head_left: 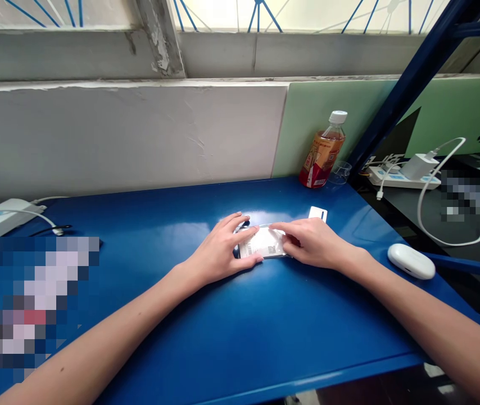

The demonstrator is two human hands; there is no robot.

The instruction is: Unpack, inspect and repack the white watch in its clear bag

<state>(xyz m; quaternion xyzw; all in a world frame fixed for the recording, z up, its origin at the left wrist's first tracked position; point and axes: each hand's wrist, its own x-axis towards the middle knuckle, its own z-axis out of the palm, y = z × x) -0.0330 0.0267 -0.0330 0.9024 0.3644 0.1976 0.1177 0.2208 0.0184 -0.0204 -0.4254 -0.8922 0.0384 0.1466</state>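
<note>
Between my hands lies a flat, phone-sized thing [265, 243] with a glossy whitish face, a small printed patch and a dark lower edge; its exact kind is unclear. My left hand [227, 244] holds its left end, with the thumb along the near edge and fingers over the far side. Something small and dark shows by those fingertips. At the right end, my right hand [313, 241] grips with bent fingers, its index finger stretched to the upper edge. Just behind that hand lies a small white card [318, 213] with a dark slot, partly covered.
On the blue table [240, 332], a drink bottle [323, 152] stands against the back panel beside a clear round piece [340, 172]. A white oval case [411, 261] sits near the right edge. Power strips [6, 216] and cables lie left and right. Blurred blocks cover the left side.
</note>
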